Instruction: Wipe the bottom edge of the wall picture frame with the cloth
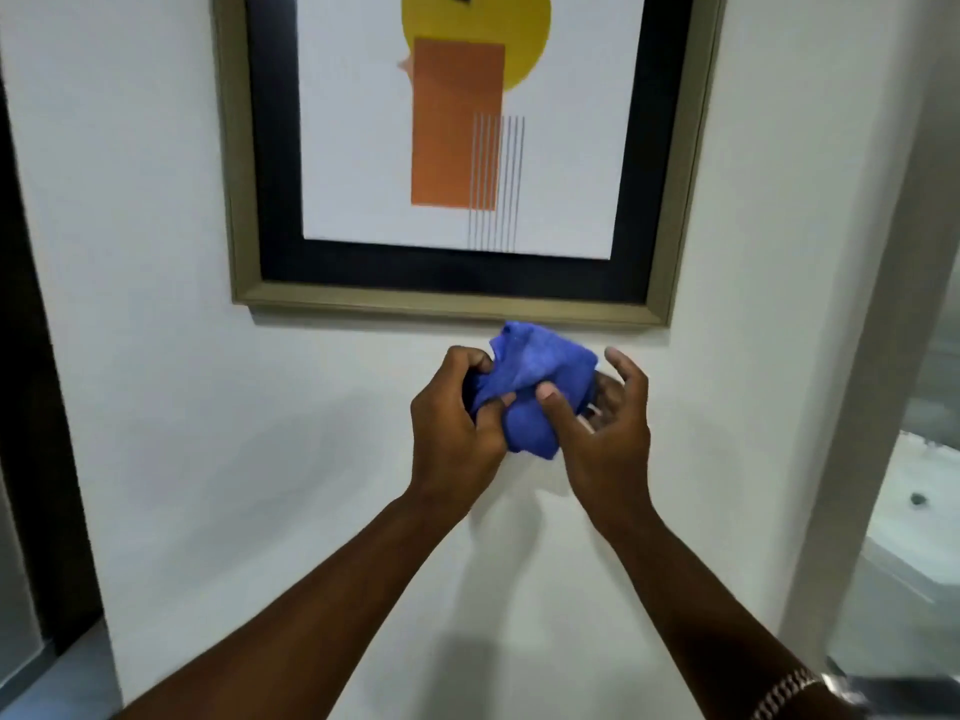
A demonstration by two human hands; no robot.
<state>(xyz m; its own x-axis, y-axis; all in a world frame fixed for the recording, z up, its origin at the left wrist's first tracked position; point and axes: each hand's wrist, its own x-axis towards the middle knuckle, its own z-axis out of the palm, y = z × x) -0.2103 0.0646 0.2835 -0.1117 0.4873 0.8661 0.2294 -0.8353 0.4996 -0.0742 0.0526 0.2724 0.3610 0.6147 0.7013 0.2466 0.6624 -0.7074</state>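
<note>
Left hand (457,423) and right hand (602,433) both gripping a bunched blue cloth (530,376) (right fingers loosely spread), just below the olive wooden picture frame's bottom edge (452,304).

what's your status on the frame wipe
Left hand and right hand bunching blue cloth. Cloth just below frame bottom edge. Nothing in the way.

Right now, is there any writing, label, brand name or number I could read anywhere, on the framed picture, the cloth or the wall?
None that can be read.
The print in the olive-gold wooden picture frame shows only shapes: a yellow round form, an orange rectangle, thin vertical lines.
The crumpled blue cloth, held by the left hand and right hand, shows no tag or logo.
The white wall carries no sign.
</note>
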